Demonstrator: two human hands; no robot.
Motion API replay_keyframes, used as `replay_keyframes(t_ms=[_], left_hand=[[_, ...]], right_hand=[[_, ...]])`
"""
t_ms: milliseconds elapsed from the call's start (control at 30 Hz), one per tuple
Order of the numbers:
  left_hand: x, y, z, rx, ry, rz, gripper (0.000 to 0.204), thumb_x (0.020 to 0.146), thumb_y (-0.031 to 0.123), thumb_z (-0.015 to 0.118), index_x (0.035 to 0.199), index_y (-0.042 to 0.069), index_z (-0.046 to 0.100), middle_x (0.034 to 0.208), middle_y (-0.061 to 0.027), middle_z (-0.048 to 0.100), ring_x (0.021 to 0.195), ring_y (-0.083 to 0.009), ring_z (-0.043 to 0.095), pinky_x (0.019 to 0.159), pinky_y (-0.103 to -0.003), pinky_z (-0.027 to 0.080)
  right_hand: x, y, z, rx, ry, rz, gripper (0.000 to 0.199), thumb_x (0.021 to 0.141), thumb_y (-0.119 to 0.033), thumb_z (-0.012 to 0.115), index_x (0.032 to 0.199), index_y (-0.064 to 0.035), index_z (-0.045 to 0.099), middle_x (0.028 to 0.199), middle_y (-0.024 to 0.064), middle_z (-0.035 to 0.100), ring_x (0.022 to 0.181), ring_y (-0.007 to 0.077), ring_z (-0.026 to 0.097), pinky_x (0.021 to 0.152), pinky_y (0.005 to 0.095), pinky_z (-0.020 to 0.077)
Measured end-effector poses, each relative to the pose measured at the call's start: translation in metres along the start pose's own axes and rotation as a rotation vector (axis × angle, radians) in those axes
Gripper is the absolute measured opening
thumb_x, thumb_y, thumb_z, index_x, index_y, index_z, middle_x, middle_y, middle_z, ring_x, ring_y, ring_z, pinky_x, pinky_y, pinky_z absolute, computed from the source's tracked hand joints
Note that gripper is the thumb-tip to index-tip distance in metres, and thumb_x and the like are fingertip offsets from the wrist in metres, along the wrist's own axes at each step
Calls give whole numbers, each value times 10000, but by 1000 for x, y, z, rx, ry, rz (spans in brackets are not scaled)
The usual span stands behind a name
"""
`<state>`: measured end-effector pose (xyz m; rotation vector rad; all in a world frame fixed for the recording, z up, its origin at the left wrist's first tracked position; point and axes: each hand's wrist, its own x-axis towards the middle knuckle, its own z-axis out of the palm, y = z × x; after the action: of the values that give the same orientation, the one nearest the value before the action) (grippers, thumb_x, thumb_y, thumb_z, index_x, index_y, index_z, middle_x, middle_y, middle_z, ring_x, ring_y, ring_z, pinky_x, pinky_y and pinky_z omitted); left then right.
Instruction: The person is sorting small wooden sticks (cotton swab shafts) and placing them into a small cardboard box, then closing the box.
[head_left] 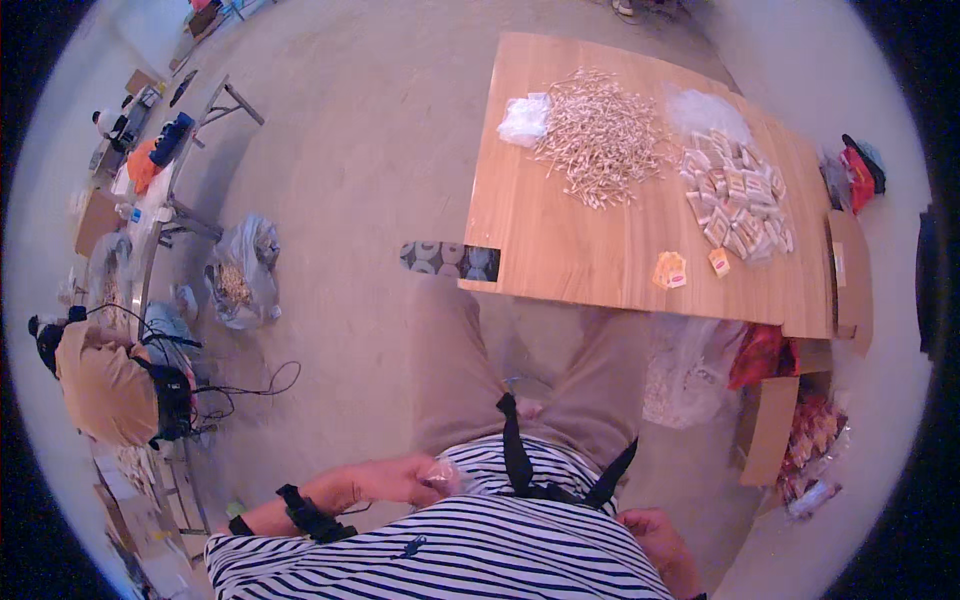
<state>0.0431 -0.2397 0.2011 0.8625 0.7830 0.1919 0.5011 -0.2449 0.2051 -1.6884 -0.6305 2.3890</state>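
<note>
Close to my waist, my left hand (415, 482) is closed on a piece of clear plastic film (445, 478). A black strap wraps that wrist. My right hand (655, 537) hangs low by my right hip, partly behind my striped shirt, its fingers too hidden to read. Ahead, a wood-grain table (590, 255) bears a loose pile of short pale sticks (605, 140) that look like cotton swabs. To the pile's right lie several small filled packets (738, 195). Orange-and-white cards (670, 270) rest near the front edge, with another card (719, 262) beside them. Both hands are away from the table.
White plastic bags (525, 120) lie left of the pile. An open carton (770, 430) with red packets and a clear bag (690, 375) stand below the table's right end. Leftward, a person in tan (110, 385) sits at a long bench, near a filled plastic bag (243, 275) on the floor.
</note>
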Motion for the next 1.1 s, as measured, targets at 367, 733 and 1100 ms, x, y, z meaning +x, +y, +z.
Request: replay_keyframes(t_ms=[367,733,1100], left_hand=[[6,10,-2,-285,112,-129,87,878,117,620,961,92,620,810,74,521,704,-34,466,571,-204,366],[30,-7,-12,-422,184,-175,103,854,187,702,908,125,640,734,100,531,575,1,432,475,-167,308],[48,22,-12,-337,45,-103,180,863,142,675,1031,103,623,761,89,528,597,-16,438,477,-181,312]], right_hand=[[10,-20,14,-48,-9,10,241,825,94,645,1055,29,677,952,30,698,863,123,641,822,261,519],[8,-38,23,-222,-73,-44,236,865,82,525,1033,18,677,960,20,693,847,108,628,782,250,515],[2,-33,26,-8,-5,83,224,899,51,525,1060,10,675,973,23,695,843,99,625,789,240,516]])
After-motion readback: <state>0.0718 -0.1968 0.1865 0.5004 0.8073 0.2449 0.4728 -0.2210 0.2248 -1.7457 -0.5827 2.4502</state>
